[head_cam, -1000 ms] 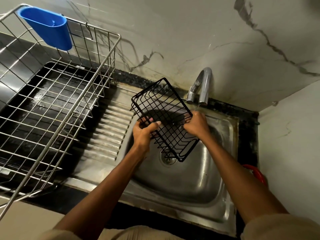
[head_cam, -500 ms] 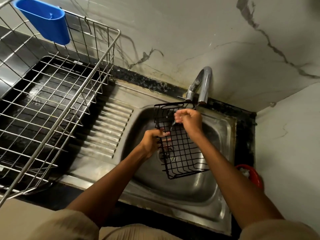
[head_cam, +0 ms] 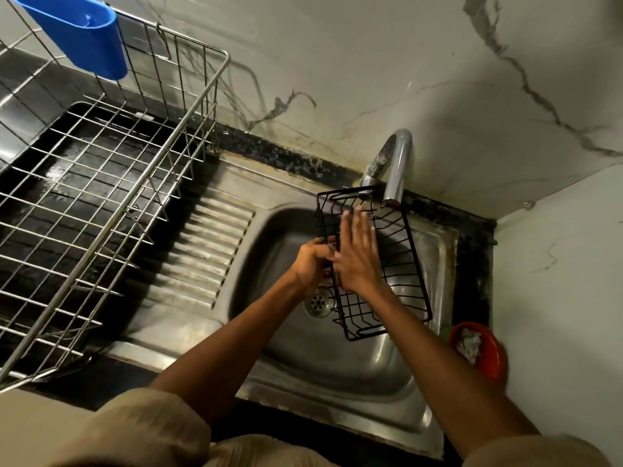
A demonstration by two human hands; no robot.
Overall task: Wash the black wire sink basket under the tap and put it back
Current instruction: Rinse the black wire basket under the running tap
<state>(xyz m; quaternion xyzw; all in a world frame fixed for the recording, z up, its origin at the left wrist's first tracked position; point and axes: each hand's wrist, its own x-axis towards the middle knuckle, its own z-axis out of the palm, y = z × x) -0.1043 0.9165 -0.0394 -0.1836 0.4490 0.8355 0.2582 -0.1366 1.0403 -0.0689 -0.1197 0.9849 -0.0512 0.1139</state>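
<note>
Now the left hand (head_cam: 312,261) grips the basket (head_cam: 394,261) over the sink (head_cam: 337,372) below the tap (head_cam: 397,170); the right hand (head_cam: 357,254) lies flat inside it, fingers straight.

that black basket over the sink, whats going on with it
A person is washing the black basket over the sink, just below the tap. The left hand grips its left edge, while the right hand lies flat with straight fingers on the wires, apparently rubbing them. Whether water is running cannot be told. The basket is not yet put back. A wire dish rack stands to the left.
</note>
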